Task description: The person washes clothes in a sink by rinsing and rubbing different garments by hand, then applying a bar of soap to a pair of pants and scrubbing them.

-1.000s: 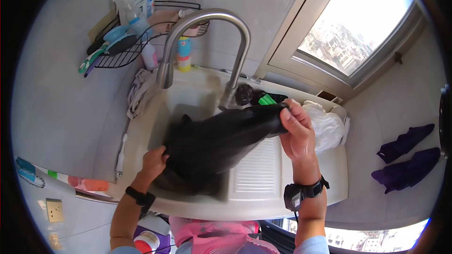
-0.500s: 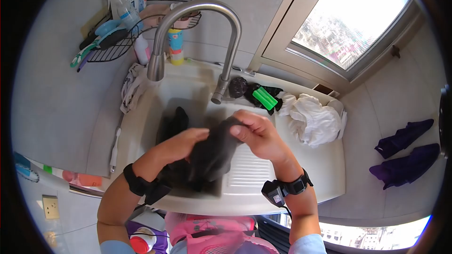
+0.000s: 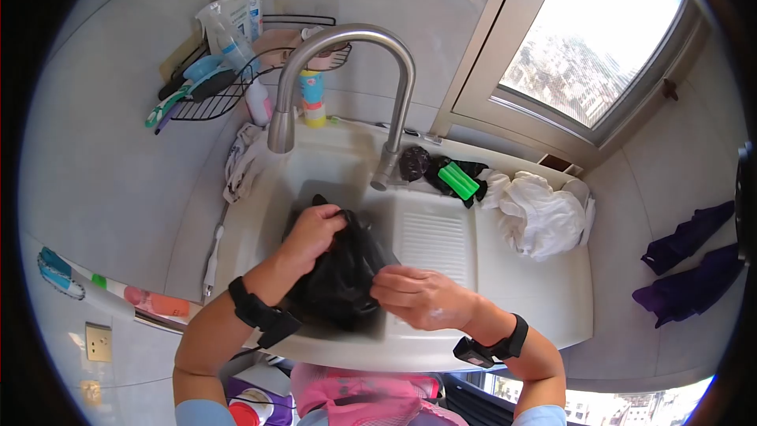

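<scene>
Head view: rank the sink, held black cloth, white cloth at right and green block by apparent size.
1. Sink
2. Black cloth and white cloth: too close to rank, the black one partly hidden
3. Green block

Both forearms reach in from the near side of the faucet [image 3: 405, 79], elbows bent outward, wrists angled toward each other. Left hand [image 3: 315, 233] near-left of the faucet base, fingers curled in a grip, knuckles up. Right hand [image 3: 422, 297] farther out on the base's near side, fingers together, bent, pointing left, thumb mostly hidden.
</scene>
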`<state>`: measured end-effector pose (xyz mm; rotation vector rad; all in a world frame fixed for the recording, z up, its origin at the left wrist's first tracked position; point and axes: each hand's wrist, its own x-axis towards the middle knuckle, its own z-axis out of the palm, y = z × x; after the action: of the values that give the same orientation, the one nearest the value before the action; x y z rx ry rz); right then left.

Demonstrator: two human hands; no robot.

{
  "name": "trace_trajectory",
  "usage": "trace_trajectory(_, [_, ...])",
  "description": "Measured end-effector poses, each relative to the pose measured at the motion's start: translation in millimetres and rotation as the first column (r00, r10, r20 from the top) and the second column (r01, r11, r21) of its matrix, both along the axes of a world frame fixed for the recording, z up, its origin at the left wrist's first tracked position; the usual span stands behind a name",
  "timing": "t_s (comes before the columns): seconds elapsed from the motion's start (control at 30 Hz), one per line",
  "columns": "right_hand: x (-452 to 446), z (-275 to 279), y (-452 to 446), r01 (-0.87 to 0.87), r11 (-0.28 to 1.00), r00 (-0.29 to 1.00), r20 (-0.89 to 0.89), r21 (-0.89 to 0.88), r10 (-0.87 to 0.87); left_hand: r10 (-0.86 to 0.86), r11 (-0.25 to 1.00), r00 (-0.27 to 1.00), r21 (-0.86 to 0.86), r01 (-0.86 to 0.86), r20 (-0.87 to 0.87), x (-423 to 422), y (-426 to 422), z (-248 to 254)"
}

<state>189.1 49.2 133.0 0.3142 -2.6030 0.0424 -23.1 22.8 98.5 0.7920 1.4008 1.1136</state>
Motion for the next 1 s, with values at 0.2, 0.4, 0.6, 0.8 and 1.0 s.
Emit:
trace_trajectory(0.2, [23, -42, 54, 0.680, 0.717, 0.647, 0.586, -0.155, -0.487, -0.256, 0.962, 0.967, -0.100, 0.256, 0.009, 21, -28, 8])
trace_trajectory(0.4, [5, -45, 26, 0.444, 0.751, 0.889, 0.348, -0.488, -0.299, -0.255, 0.961, 0.964, 0.093, 0.261, -0.068, 14, -28, -26])
trace_trajectory(0.6, [-11, -6, 16, 0.282, 0.844, 0.947, -0.007, -0.457, -0.321, -0.062, 0.905, 0.873, 0.342, 0.253, -0.483, 14, -22, -5])
trace_trajectory(0.8, [-19, -5, 6, 0.154, 0.938, 0.972, -0.125, -0.310, -0.200, -0.081, 0.989, 0.995, 0.131, 0.074, 0.051, 8, -11, -13])
trace_trajectory(1.0, [-21, -11, -2, 0.612, 0.734, 0.739, 0.544, -0.294, -0.398, 0.074, 0.996, 0.936, 0.024, -0.087, 0.344, 9, -8, -5])
